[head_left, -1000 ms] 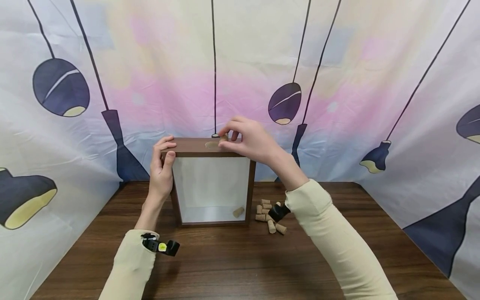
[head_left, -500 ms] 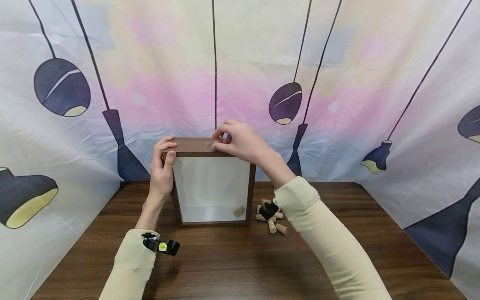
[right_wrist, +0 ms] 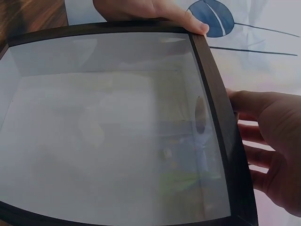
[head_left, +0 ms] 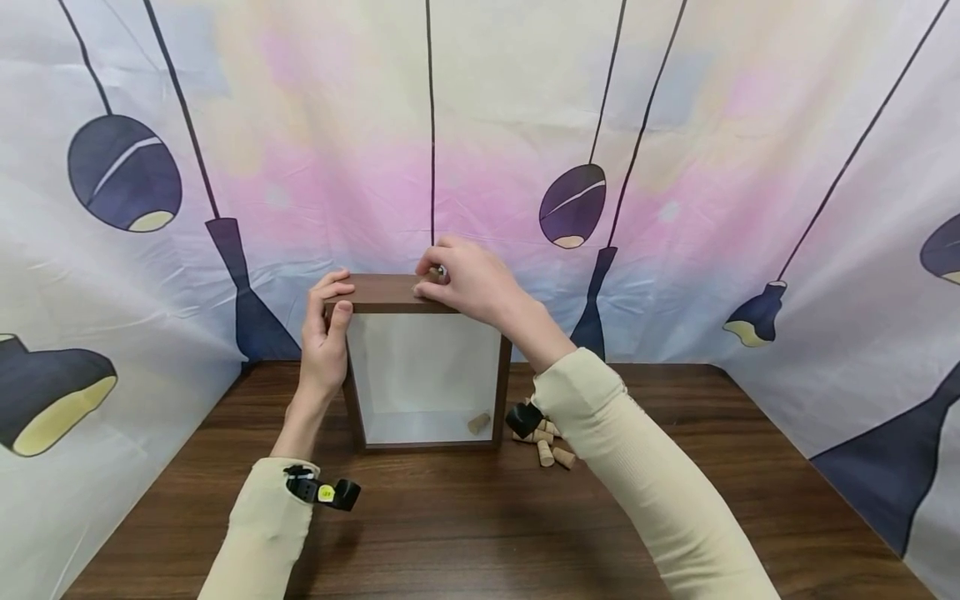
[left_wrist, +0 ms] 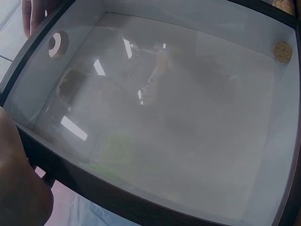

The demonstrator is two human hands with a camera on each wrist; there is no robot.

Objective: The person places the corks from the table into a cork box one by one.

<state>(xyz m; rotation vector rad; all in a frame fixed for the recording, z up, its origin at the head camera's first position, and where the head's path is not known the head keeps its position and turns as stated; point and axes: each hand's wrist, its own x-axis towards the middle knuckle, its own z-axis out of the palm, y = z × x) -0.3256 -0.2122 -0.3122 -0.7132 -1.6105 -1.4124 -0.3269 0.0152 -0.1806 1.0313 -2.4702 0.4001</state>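
A shallow brown-framed box (head_left: 390, 292) with a clear front and white inside stands upright on the table. My left hand (head_left: 324, 342) grips its upper left corner, thumb on the front and fingers over the top. At the round hole (left_wrist: 58, 44) in the top side, my right hand (head_left: 472, 279) pinches a cork (head_left: 435, 273), mostly hidden by the fingers. How deep that cork sits in the hole I cannot tell. A single loose cork (head_left: 478, 423) lies inside the box at the lower right corner; the left wrist view shows its round end.
Right of the box, several corks (head_left: 545, 453) lie in a loose heap on the wooden table (head_left: 450, 525), partly behind the right wrist's camera (head_left: 523, 419). Another small camera (head_left: 341, 495) sits on the left wrist. A printed cloth (head_left: 495, 125) hangs behind and at both sides.
My right hand has moved left along the box top, bringing the pinched cork from beside the hole to over it. The left hand and the box stay put.
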